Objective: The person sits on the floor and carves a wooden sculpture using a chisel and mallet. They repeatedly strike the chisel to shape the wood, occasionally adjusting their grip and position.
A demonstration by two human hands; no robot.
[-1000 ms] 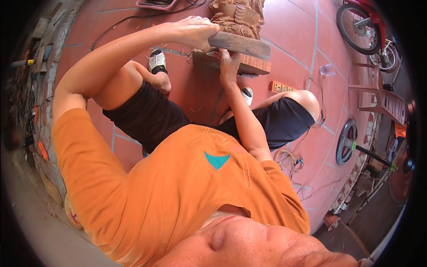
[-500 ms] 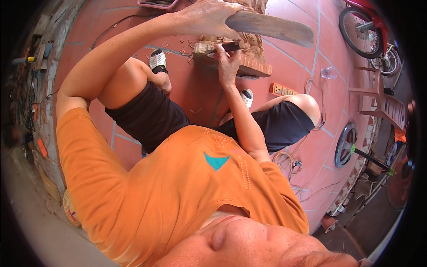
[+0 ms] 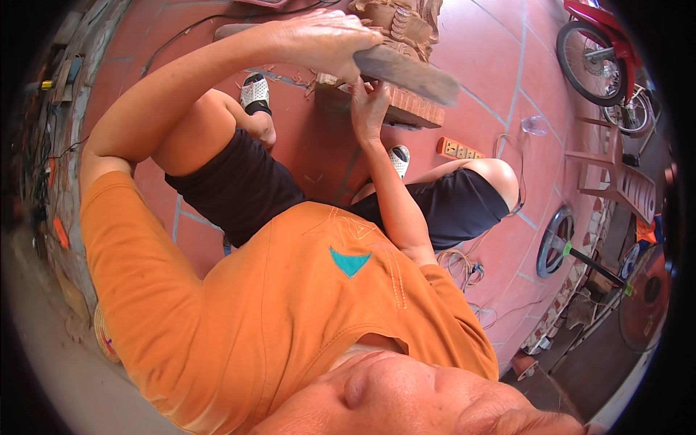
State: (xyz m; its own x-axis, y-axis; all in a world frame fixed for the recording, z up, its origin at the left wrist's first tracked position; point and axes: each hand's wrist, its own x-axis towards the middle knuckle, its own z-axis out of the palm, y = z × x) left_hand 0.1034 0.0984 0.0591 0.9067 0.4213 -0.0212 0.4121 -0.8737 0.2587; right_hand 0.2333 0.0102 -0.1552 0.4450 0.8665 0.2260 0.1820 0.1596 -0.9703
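Note:
My left hand (image 3: pixel 330 42) is closed round a flat, worn wooden mallet (image 3: pixel 409 74) shaped like a paddle, its far end smeared by motion. The mallet passes just above my right hand (image 3: pixel 370 109), whose fingers are pinched at the near side of a brown wood carving (image 3: pixel 400 27). The chisel in those fingers is hidden now behind the mallet; the earlier frame shows it dark against the wood. Carved relief covers the upper part of the piece, which rises from a thick, plain block base (image 3: pixel 413 110). Whether mallet and chisel touch cannot be made out.
My feet in white sandals (image 3: pixel 254 93) flank the carving on red tiles strewn with shavings. An orange power strip (image 3: pixel 460 148) lies to its right, with coiled cable (image 3: pixel 464 270) nearer me. Farther right are a plastic chair (image 3: pixel 623 177), a wheel-like ring (image 3: pixel 554 243) and a red motorbike (image 3: pixel 598 54).
My left hand has brought the mallet down and a little left, so it now covers the chisel. My right hand has stayed almost in place beside the carving.

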